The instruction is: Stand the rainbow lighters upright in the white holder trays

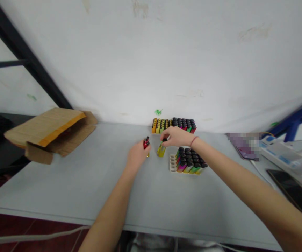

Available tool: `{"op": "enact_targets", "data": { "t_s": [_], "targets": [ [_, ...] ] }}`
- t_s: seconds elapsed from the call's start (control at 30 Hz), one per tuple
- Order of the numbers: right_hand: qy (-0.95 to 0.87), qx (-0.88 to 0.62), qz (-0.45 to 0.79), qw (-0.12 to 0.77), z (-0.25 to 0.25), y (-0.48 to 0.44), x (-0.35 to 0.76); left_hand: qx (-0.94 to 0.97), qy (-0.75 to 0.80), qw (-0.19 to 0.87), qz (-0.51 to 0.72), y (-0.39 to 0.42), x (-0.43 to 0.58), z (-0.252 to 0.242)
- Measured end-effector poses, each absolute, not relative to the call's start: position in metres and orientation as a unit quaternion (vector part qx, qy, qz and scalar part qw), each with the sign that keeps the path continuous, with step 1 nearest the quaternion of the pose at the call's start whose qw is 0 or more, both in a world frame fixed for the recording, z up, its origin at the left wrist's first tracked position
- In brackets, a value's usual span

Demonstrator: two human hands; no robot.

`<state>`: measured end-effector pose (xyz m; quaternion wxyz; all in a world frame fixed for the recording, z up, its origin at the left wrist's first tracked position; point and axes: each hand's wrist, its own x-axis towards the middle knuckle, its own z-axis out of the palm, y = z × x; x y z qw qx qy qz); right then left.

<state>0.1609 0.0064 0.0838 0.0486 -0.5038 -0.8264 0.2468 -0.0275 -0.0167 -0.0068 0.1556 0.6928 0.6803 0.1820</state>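
Observation:
My left hand (137,154) is closed around a red lighter (146,142) whose dark top points up; a bit of yellow shows below the fingers, too small to name. Just to its right, my right hand (176,136) pinches a yellow lighter (162,150) by its black top end, tilted over the table. In front of the right wrist stands a white tray (172,163) filled with upright lighters (190,161) in several colours, with open slots along its left side. Behind the right hand, a second block of lighters (164,125) stands against the wall, orange and yellow at left, black-topped at right.
An open cardboard box (54,127) lies on the left of the grey table (88,196). A phone (242,145), a white power strip (284,154) with cables and a dark phone-like slab (295,190) are at the right. The white wall (145,63) closes off the back.

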Motion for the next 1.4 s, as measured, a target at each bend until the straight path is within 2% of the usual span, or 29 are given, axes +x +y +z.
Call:
{"op": "enact_targets", "data": {
  "t_s": [0.1, 0.2, 0.33, 0.47, 0.6, 0.7, 0.83, 1.0, 1.17, 1.4],
  "targets": [
    [-0.81, -0.504, 0.299, 0.008, 0.063, 0.031, 0.142, 0.691, 0.706, 0.088, 0.127, -0.016, -0.035, -0.005],
    [-0.804, -0.509, 0.307, -0.003, 0.047, 0.046, 0.125, 0.682, 0.719, 0.051, 0.127, -0.015, -0.036, -0.011],
    [-0.814, -0.522, 0.257, 0.001, 0.04, 0.051, 0.113, 0.663, 0.729, 0.015, 0.169, -0.015, -0.038, -0.017],
    [-0.839, -0.507, 0.197, -0.005, 0.039, 0.039, 0.113, 0.665, 0.726, 0.022, 0.175, -0.019, -0.039, -0.013],
    [-0.848, -0.499, 0.174, -0.033, 0.032, 0.024, 0.105, 0.66, 0.733, 0.018, 0.161, -0.014, -0.038, -0.012],
    [-0.841, -0.515, 0.164, -0.036, 0.028, 0.023, 0.091, 0.676, 0.709, -0.008, 0.198, -0.005, -0.042, -0.022],
    [-0.828, -0.537, 0.158, -0.026, 0.028, 0.034, 0.075, 0.748, 0.619, 0.013, 0.237, 0.007, -0.057, -0.042],
    [-0.81, -0.568, 0.146, -0.003, 0.028, 0.048, 0.067, 0.776, 0.607, 0.032, 0.17, 0.009, -0.076, -0.048],
    [-0.813, -0.566, 0.136, 0.025, 0.032, 0.045, 0.065, 0.844, 0.523, 0.038, 0.115, 0.007, -0.086, -0.039],
    [-0.857, -0.495, 0.114, 0.088, 0.064, -0.022, 0.09, 0.814, 0.569, -0.015, 0.116, 0.034, -0.081, -0.038]
  ]
}}
